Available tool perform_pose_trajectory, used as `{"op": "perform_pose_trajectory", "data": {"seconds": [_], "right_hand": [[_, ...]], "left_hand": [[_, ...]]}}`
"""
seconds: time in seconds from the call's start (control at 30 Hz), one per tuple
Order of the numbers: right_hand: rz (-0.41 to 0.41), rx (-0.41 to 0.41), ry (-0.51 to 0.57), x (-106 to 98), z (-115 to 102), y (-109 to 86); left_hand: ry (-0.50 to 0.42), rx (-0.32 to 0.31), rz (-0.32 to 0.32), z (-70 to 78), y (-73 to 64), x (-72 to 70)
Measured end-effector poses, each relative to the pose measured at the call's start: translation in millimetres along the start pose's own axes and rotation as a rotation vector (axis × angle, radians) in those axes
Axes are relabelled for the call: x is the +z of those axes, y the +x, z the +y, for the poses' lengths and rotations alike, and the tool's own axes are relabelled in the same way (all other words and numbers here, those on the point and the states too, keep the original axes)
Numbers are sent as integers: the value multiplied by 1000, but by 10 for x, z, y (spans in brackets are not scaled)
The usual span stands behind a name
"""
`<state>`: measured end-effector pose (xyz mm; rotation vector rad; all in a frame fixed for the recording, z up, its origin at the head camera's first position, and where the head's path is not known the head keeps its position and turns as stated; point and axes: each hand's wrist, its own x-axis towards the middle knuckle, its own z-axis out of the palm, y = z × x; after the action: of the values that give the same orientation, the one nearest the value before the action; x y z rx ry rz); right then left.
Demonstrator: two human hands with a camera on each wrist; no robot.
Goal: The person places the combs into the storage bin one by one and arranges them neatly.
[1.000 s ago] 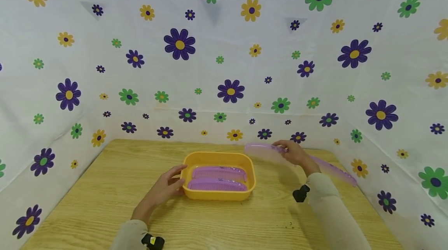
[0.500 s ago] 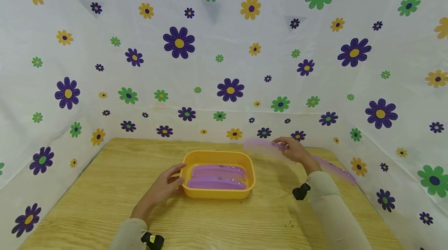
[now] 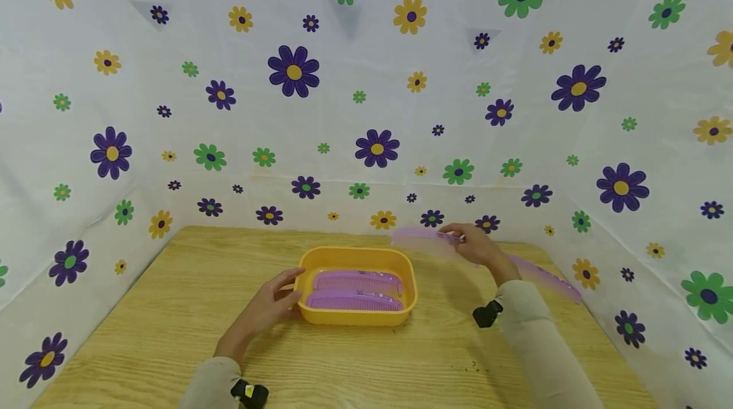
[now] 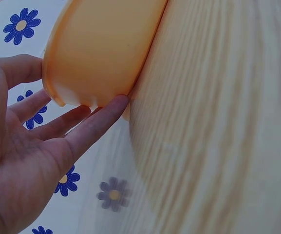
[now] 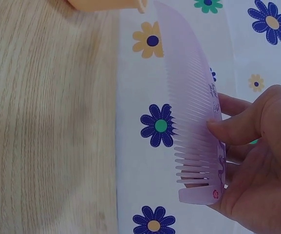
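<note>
While the left hand [image 3: 269, 308] rests open-fingered against the tray [image 3: 321, 317], the right hand's [image 3: 478, 249] grip pinches a raised comb [image 3: 418, 242].

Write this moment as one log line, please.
left hand: touches yellow tray | right hand: holds purple comb | tray: two combs

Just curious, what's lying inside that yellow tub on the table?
Two purple combs lie side by side inside the yellow tub, teeth showing. The tub's floor beneath them is covered, so anything under the combs cannot be seen.
</note>
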<state>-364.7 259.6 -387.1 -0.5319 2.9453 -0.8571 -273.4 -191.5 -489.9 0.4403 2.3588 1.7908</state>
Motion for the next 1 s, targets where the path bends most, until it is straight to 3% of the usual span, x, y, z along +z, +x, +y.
{"op": "perform_pose_trajectory", "data": {"seconds": [1.0], "right_hand": [[-76, -39, 26, 97, -220, 37]], "left_hand": [[13, -23, 22, 19, -17, 15]]}}
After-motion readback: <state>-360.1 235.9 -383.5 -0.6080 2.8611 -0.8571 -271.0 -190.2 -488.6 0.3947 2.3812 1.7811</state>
